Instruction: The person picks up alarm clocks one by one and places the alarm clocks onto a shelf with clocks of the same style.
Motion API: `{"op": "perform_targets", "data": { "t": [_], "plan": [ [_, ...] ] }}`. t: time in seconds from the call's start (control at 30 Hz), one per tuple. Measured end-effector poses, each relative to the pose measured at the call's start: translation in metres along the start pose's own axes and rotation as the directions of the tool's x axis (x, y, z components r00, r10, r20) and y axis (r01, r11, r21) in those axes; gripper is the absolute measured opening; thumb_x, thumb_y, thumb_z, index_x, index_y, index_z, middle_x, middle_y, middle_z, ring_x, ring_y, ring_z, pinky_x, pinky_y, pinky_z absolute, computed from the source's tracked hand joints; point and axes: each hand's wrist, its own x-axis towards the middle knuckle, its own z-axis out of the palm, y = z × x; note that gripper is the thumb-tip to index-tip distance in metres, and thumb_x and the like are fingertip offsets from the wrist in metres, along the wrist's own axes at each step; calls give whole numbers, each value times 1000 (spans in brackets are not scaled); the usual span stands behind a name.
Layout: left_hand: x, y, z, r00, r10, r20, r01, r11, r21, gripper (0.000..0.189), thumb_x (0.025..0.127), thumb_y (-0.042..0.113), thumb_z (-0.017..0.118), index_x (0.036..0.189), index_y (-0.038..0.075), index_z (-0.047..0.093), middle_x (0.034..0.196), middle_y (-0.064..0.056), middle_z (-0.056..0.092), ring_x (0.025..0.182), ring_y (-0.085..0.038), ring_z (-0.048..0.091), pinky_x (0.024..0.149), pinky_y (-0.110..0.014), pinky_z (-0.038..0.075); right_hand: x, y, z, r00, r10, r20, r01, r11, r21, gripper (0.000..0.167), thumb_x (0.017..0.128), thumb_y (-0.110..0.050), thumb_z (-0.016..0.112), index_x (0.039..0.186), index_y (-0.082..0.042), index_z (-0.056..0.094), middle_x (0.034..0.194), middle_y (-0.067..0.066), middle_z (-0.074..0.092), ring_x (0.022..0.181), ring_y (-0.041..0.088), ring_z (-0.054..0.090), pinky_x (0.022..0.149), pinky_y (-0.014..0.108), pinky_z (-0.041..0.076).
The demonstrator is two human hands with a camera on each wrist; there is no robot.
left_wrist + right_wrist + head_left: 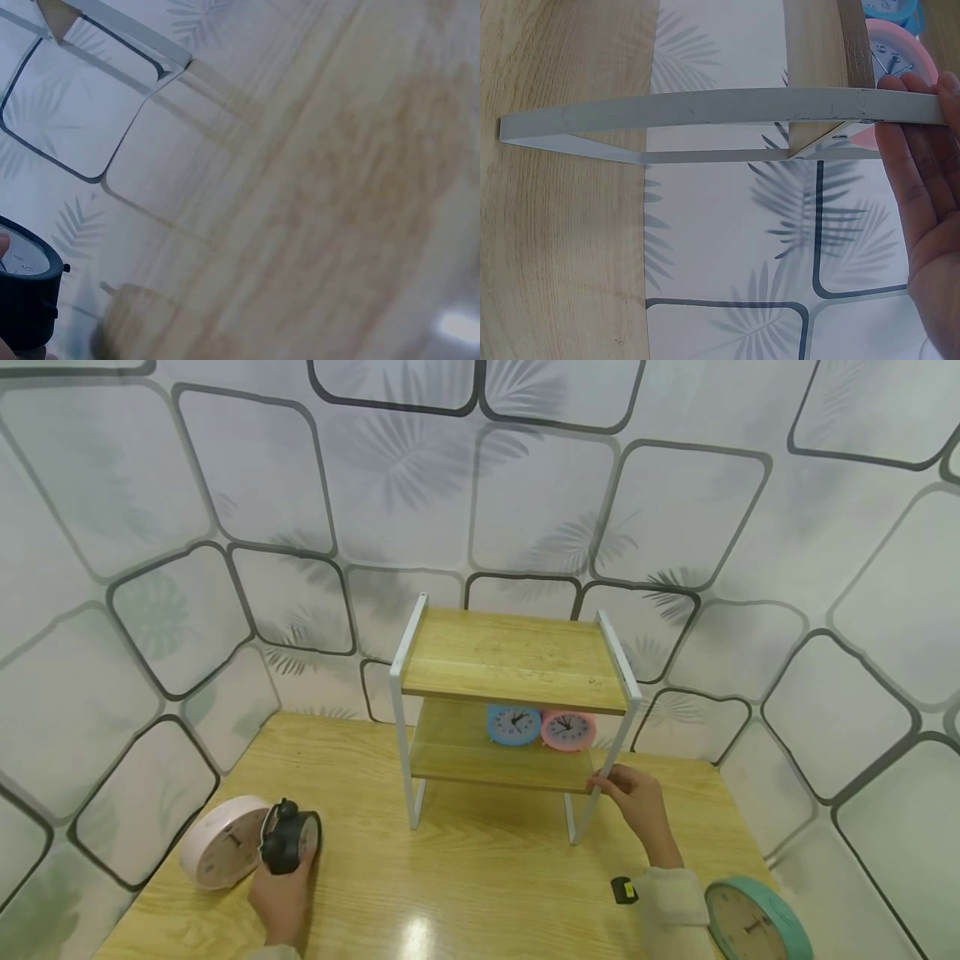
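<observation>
lower shelf (453, 760): front-left passable | blue clock (514, 725), pink clock (568, 730) block back right | white posts (401, 735) flank

1 blue clock (513, 725), 1 pink clock (568, 730), 1 pale pink clock (227, 845), 1 blk clock (287, 839), 1 teal clock (757, 918); clock tot. 5. Shelf unit (517, 656): 1; boards (465, 753): 2. Small blk item (623, 890): 1. Left hand (282, 897): 1; right hand (639, 800): 1. Tabletop (450, 885): 1.
</observation>
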Motion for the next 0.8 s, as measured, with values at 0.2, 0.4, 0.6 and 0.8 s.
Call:
{"op": "perform_targets", "data": {
  "t": [0.2,0.4,0.6,0.8],
  "plan": [
    [4,10,-5,999,23,27,-23,1000,-11,53,73,14,78,115,-11,58,112,-35,60,110,-44,54,97,-52,39,0,0,1,1000,9,-4,-9,1000,-7,7,83,-6,68,84,0,70,81,18,72,72,2,68,68,15,54],
    [11,23,-8,997,51,58,-52,998,19,54,73,14,77,115,-13,57,111,-38,59,107,-48,54,95,-54,39,1,0,1,1000,12,-10,-13,999,-37,7,82,-7,69,83,-1,71,80,17,72,72,8,70,67,14,53],
    [20,36,-4,988,157,11,-157,987,26,45,72,11,77,107,-12,61,102,-34,64,94,-41,61,79,-32,42,0,-1,0,1000,17,-6,-17,999,-52,6,82,-7,70,83,-1,71,80,15,73,73,11,70,67,14,54],
    [26,49,0,983,178,34,-177,984,-19,46,73,10,76,110,-12,59,106,-35,62,99,-43,59,86,-46,44,0,-1,0,1000,6,-2,-6,999,-34,6,82,-6,69,83,0,70,80,16,72,72,4,68,66,15,54]
  ]
}}
